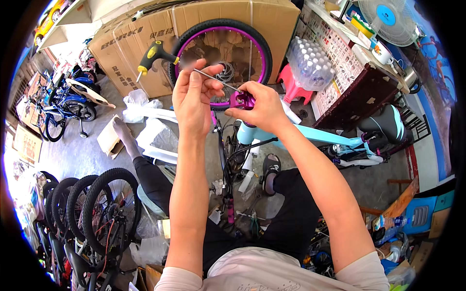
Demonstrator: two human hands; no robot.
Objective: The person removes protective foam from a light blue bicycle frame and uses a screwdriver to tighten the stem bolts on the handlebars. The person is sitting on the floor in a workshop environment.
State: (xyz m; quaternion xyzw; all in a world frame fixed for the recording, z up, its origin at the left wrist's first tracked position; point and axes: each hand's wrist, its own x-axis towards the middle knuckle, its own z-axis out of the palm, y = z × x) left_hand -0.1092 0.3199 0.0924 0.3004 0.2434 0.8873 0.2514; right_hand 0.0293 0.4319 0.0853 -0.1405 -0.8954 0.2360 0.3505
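Observation:
A T-handle hex key (pixel 156 57) with a black and yellow handle slants down from the upper left. My left hand (pixel 191 99) has its shaft between thumb and fingers, some fingers half spread. The shaft's tip meets a purple handlebar stem (pixel 239 100), which my right hand (pixel 266 104) grips from the right side. Whether the tip sits in a bolt is too small to tell. Just below the stem is the head of a light blue bicycle frame (pixel 310 135). A handlebar with a purple grip (pixel 230 211) hangs beside it, cables looping nearby.
Behind my hands, a purple-rimmed wheel (pixel 262 48) leans on a large cardboard box (pixel 131 48). Bottles in plastic wrap (pixel 310 63) sit on a pink stool (pixel 293 90). Several bicycles with black tyres (pixel 90 213) stand at the lower left. White-wrapped parts (pixel 158 136) lie on the floor.

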